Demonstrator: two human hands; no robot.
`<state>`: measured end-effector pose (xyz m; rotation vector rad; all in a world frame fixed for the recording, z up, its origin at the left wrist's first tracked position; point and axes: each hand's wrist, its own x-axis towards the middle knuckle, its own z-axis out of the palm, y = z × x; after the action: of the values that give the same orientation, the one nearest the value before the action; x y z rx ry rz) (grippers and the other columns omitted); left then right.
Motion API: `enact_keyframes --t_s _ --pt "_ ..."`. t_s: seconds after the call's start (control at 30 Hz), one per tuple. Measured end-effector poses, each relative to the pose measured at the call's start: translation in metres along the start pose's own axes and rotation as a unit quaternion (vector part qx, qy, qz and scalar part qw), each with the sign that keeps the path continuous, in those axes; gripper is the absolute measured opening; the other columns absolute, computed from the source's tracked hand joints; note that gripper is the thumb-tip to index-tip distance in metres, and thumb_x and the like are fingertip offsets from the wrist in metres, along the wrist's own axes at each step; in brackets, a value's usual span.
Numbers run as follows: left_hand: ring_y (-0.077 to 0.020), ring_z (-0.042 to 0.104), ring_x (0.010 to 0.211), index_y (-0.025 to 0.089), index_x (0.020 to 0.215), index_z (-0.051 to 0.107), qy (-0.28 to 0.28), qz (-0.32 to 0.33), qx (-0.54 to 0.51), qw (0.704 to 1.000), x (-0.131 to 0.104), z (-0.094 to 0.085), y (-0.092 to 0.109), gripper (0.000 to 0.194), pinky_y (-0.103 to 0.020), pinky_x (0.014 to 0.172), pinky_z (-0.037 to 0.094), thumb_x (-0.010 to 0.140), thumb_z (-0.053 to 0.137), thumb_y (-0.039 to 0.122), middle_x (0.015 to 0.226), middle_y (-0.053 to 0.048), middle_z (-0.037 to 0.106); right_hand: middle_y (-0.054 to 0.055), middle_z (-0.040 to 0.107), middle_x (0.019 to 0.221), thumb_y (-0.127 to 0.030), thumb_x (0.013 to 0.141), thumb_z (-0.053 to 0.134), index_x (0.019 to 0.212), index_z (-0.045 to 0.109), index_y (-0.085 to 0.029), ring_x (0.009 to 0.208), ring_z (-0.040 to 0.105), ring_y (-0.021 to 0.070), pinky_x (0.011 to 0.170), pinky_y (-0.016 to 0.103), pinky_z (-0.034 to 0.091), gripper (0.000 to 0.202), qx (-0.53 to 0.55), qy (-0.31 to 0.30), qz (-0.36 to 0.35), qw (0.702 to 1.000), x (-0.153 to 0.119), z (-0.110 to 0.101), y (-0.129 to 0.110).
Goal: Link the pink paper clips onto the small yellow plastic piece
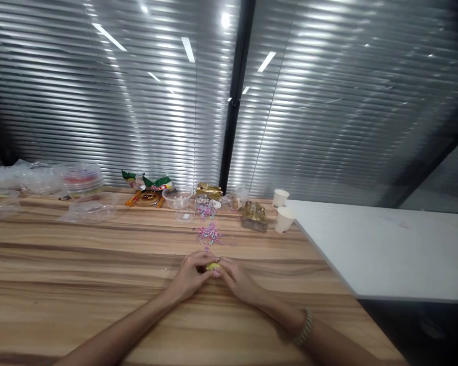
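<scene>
Near the middle of the wooden table, my left hand (193, 273) and my right hand (234, 278) meet with their fingertips around a small yellow item (213, 266). Both hands are closed on it, thumbs and fingers pinching from either side. A thin pinkish band (215, 272) seems to cross the yellow item; its ends are hidden by the fingertips. Just beyond my fingers lies a loose pile of small pink, purple and blue bands (209, 233). Farther back, more such bands (206, 211) lie by crumpled clear plastic.
At the back stand a clear bowl (178, 198), a clear lid (185, 215), green snack bags (158, 183), gold packages (254, 215) and two paper cups (284, 219). Stacked containers (82, 179) and plastic bags (38, 178) are at left. A white table (397, 249) adjoins on the right.
</scene>
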<state>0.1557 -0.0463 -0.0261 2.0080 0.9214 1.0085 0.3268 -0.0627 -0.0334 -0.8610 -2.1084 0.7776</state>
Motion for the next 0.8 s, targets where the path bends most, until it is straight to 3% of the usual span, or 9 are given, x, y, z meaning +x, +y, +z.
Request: enact_keyframes --t_s 0.17,0.33,0.43,0.57,0.67,0.8 --pt "-0.0203 0.056 0.082 0.021 0.082 0.070 -0.010 -0.019 0.003 1.000 0.002 0.000 0.003 0.020 -0.028 0.077 0.041 0.070 0.064 0.035 0.082 -0.004 0.066 0.005 0.056 0.086 -0.033 0.093 0.032 0.089 0.055 -0.017 0.081 0.049 0.0164 0.075 0.028 0.039 0.029 -0.010 0.026 0.010 1.000 -0.002 -0.001 0.000" --pt "-0.0191 0.056 0.075 0.019 0.078 0.069 -0.020 -0.030 0.011 0.999 0.004 -0.001 0.011 0.028 -0.027 0.072 0.042 0.081 0.048 0.037 0.076 -0.004 0.065 0.002 0.048 0.070 -0.047 0.090 0.033 0.074 0.048 -0.017 0.068 0.046 0.0144 0.064 0.025 0.038 0.037 0.071 0.116 0.080 0.987 -0.003 0.000 0.006" --pt "-0.0189 0.054 0.082 0.018 0.079 0.067 -0.004 0.022 0.043 0.999 0.002 -0.002 0.019 0.026 -0.027 0.077 0.040 0.083 0.045 0.032 0.082 -0.005 0.063 -0.002 0.037 0.059 -0.056 0.085 0.036 0.072 0.041 -0.018 0.052 0.036 0.0107 0.048 0.022 0.032 0.040 0.191 0.140 0.146 0.961 -0.001 0.002 0.009" --pt "-0.0183 0.052 0.089 0.017 0.081 0.064 -0.038 0.121 0.034 0.991 -0.003 -0.004 0.030 0.020 -0.028 0.083 0.038 0.083 0.046 0.025 0.087 -0.007 0.062 -0.005 0.028 0.057 -0.060 0.079 0.043 0.072 0.036 -0.018 0.047 0.027 0.0081 0.042 0.019 0.023 0.043 0.308 0.101 0.178 0.929 0.002 0.004 0.011" --pt "-0.0159 0.052 0.077 0.016 0.072 0.060 -0.066 0.056 -0.001 0.996 -0.003 -0.005 0.029 0.025 -0.026 0.075 0.039 0.084 0.043 0.030 0.078 -0.005 0.060 -0.004 0.030 0.059 -0.059 0.080 0.042 0.073 0.036 -0.018 0.047 0.028 0.0082 0.042 0.019 0.024 0.042 0.297 0.098 0.174 0.934 0.002 0.005 0.011" --pt "-0.0130 0.048 0.069 0.015 0.074 0.053 -0.075 -0.085 -0.111 0.987 0.002 -0.002 0.013 0.032 -0.023 0.069 0.039 0.085 0.037 0.041 0.069 -0.001 0.052 -0.001 0.041 0.065 -0.050 0.089 0.030 0.079 0.043 -0.018 0.056 0.040 0.0112 0.052 0.022 0.036 0.037 0.162 0.087 0.117 0.976 -0.003 0.004 0.004"
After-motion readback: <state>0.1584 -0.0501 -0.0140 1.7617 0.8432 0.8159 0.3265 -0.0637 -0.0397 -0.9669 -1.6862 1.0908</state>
